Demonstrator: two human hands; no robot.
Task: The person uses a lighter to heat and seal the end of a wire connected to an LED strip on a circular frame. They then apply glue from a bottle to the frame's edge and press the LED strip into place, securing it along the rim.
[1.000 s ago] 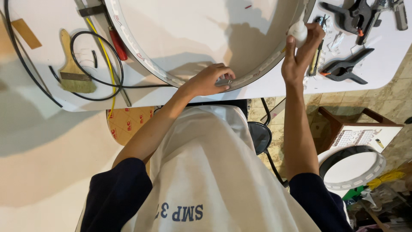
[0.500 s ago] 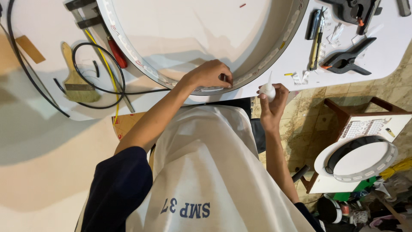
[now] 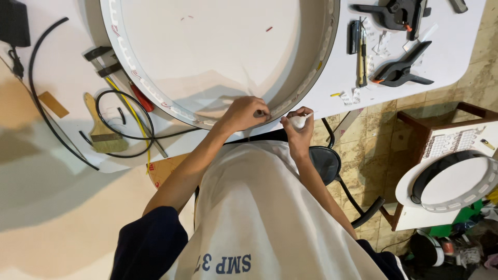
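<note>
A big round white frame [image 3: 155, 101] with a ring of small white modules along its inner wall lies on the white table [image 3: 446, 57]. My left hand [image 3: 244, 113] rests on the frame's near rim, its fingertips pinching a small dark part against the wall. My right hand [image 3: 298, 124] is just to the right of it, closed around a small white tube [image 3: 300, 121] whose tip points at the rim. The two hands are a few centimetres apart.
Two black spring clamps [image 3: 402, 70] and pens [image 3: 360, 49] lie at the table's right. A paintbrush [image 3: 101, 127], black cable loops [image 3: 124, 124] and a red-handled tool [image 3: 141, 98] lie at the left. A smaller ring frame [image 3: 456, 179] sits on a low stand at the right, and a black stool [image 3: 324, 163] is under me.
My right hand has come down from the frame's far right rim with the white tube and now sits beside my left hand. My left hand has stayed on the near rim.
</note>
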